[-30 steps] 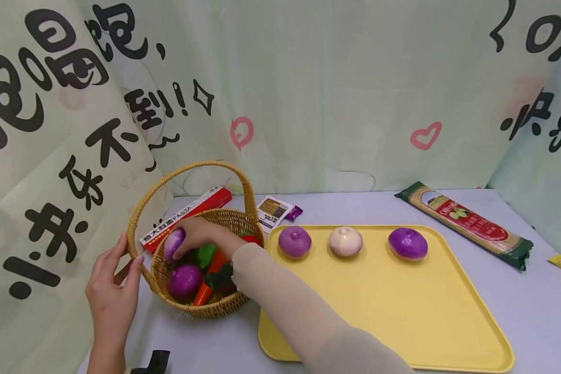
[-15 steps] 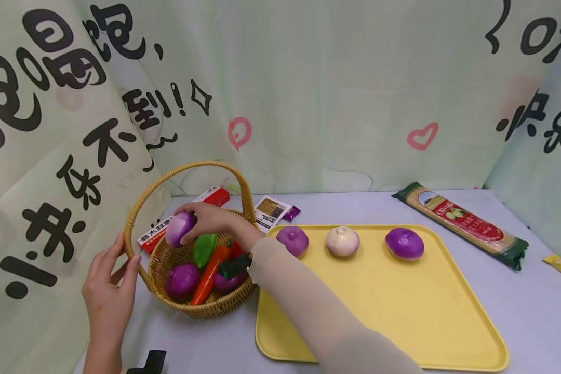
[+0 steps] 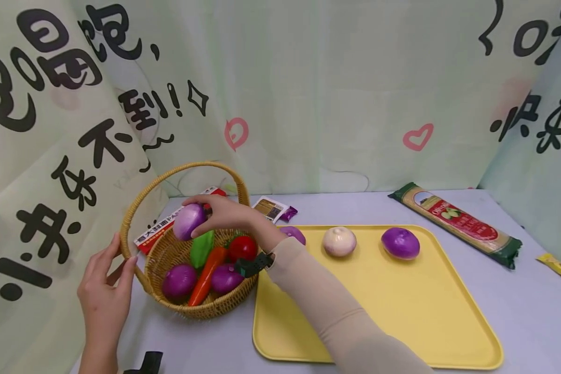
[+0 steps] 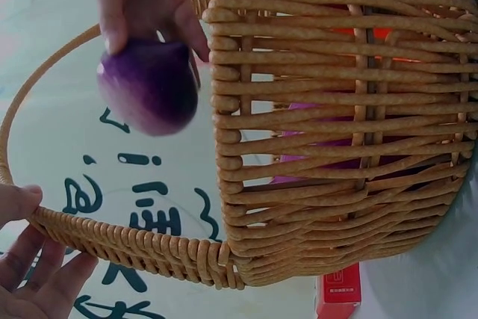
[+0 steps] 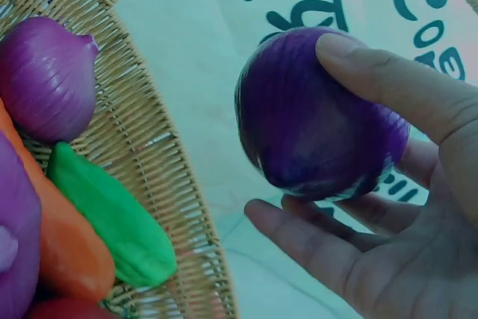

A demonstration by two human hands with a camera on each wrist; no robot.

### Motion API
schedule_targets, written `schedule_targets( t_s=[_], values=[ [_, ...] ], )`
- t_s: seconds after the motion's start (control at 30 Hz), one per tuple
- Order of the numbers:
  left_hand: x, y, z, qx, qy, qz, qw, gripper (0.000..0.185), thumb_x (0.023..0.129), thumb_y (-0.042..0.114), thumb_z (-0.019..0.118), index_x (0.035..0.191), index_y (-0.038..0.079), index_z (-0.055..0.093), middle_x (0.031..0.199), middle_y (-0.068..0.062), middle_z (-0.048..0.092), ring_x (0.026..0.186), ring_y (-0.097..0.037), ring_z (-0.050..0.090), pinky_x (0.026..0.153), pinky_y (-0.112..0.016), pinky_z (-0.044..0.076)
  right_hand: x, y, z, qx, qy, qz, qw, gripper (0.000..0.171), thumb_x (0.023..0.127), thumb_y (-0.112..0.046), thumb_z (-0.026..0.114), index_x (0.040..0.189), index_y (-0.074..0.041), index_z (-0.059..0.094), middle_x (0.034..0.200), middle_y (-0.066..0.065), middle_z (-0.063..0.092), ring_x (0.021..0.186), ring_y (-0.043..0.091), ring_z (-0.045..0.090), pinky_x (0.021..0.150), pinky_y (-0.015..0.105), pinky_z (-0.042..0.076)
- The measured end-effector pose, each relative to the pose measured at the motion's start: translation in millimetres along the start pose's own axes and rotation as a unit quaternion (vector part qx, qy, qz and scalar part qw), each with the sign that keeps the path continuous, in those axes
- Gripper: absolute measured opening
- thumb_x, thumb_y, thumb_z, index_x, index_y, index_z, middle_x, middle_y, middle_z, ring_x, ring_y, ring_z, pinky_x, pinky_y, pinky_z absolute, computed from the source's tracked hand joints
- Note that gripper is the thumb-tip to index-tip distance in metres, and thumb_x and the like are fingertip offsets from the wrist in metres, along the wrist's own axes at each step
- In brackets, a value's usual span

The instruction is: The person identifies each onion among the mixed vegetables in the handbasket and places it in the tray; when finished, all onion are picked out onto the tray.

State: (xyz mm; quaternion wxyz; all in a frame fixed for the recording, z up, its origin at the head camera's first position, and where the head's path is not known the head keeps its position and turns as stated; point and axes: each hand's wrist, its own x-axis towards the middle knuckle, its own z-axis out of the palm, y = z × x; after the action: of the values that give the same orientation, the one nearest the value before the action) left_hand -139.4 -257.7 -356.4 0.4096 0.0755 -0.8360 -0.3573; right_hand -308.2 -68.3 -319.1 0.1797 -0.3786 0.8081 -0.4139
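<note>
My right hand [image 3: 222,214] grips a purple onion [image 3: 189,222] between thumb and fingers, held above the wicker basket [image 3: 168,249]. In the right wrist view that onion [image 5: 314,113] shows beyond the basket's rim. My left hand [image 3: 107,291] pinches the basket's arched handle [image 3: 130,228] on its left side, thumb on one side and fingers on the other. Inside the basket lie a purple onion [image 3: 179,282], an orange-red carrot [image 3: 207,278], a green pepper [image 3: 202,249], a tomato [image 3: 242,248] and another purple onion [image 3: 226,279].
A yellow tray [image 3: 378,311] to the right bears a white onion [image 3: 339,241], a purple onion [image 3: 400,243] and one partly hidden by my right arm. A pasta box [image 3: 159,231] and small packets [image 3: 269,209] lie behind. A green-ended pasta bag [image 3: 455,223] rests at back right.
My right hand has lifted the purple onion up out of the basket and moved it slightly right. The tomato and another onion have come into sight. My left hand stays on the handle.
</note>
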Motion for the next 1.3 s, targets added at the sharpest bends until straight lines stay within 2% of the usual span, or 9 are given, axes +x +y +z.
schedule_targets(
  t_s=[0.13, 0.4, 0.6, 0.77, 1.07, 1.3],
  values=[
    [0.1, -0.5, -0.1, 0.004, 0.000, -0.007, 1.0000, 0.062, 0.083, 0.002, 0.067, 0.135, 0.033, 0.050, 0.113, -0.010, 0.059, 0.100, 0.023, 0.041, 0.076, 0.007, 0.037, -9.9, -0.3, -5.3, 0.005, -0.001, -0.002, 1.000, 0.068, 0.077, -0.028, 0.077, 0.138, -0.029, 0.046, 0.135, 0.000, 0.048, 0.109, 0.014, 0.054, 0.089, 0.021, 0.052],
    [-0.5, -3.3, 0.8, 0.008, -0.001, -0.007, 0.9999, 0.061, 0.083, 0.004, 0.068, 0.135, 0.032, 0.050, 0.114, -0.010, 0.060, 0.100, 0.024, 0.040, 0.075, 0.007, 0.036, -21.4, 0.0, -12.2, -0.029, 0.012, -0.027, 0.999, 0.071, 0.077, -0.030, 0.077, 0.140, -0.028, 0.044, 0.140, -0.001, 0.045, 0.114, 0.013, 0.052, 0.093, 0.023, 0.051],
    [-1.0, -1.2, 0.4, 0.014, -0.004, -0.017, 0.9998, 0.061, 0.085, 0.006, 0.067, 0.135, 0.034, 0.049, 0.115, -0.011, 0.059, 0.101, 0.021, 0.042, 0.075, 0.007, 0.036, -26.4, 5.1, -13.9, 0.013, 0.019, -0.046, 0.999, 0.077, 0.077, -0.022, 0.078, 0.142, -0.018, 0.037, 0.135, 0.004, 0.046, 0.118, 0.018, 0.051, 0.094, 0.023, 0.052],
    [-0.7, -0.1, 0.5, 0.010, -0.004, -0.015, 0.9998, 0.061, 0.084, 0.004, 0.067, 0.135, 0.034, 0.049, 0.115, -0.010, 0.059, 0.100, 0.022, 0.041, 0.076, 0.007, 0.036, -31.6, 8.4, -16.5, 0.046, 0.031, -0.043, 0.998, 0.075, 0.076, -0.020, 0.078, 0.137, -0.016, 0.034, 0.135, 0.004, 0.045, 0.120, 0.016, 0.050, 0.100, 0.025, 0.049],
    [-0.4, -1.0, 1.4, 0.003, 0.002, -0.009, 1.0000, 0.060, 0.084, 0.003, 0.067, 0.134, 0.032, 0.051, 0.112, -0.008, 0.059, 0.099, 0.024, 0.041, 0.075, 0.007, 0.036, -40.8, 11.6, -21.2, 0.064, 0.032, -0.045, 0.996, 0.067, 0.078, -0.016, 0.077, 0.130, -0.013, 0.035, 0.130, 0.006, 0.046, 0.120, 0.018, 0.048, 0.106, 0.031, 0.046],
    [-1.2, -2.1, 1.8, 0.009, 0.001, -0.017, 0.9998, 0.060, 0.085, 0.006, 0.067, 0.135, 0.035, 0.049, 0.113, -0.006, 0.059, 0.100, 0.022, 0.042, 0.075, 0.007, 0.037, -44.8, 10.8, -23.9, 0.062, 0.034, -0.056, 0.996, 0.068, 0.078, -0.015, 0.076, 0.132, -0.012, 0.034, 0.132, 0.008, 0.046, 0.123, 0.021, 0.048, 0.105, 0.031, 0.047]
  ],
)
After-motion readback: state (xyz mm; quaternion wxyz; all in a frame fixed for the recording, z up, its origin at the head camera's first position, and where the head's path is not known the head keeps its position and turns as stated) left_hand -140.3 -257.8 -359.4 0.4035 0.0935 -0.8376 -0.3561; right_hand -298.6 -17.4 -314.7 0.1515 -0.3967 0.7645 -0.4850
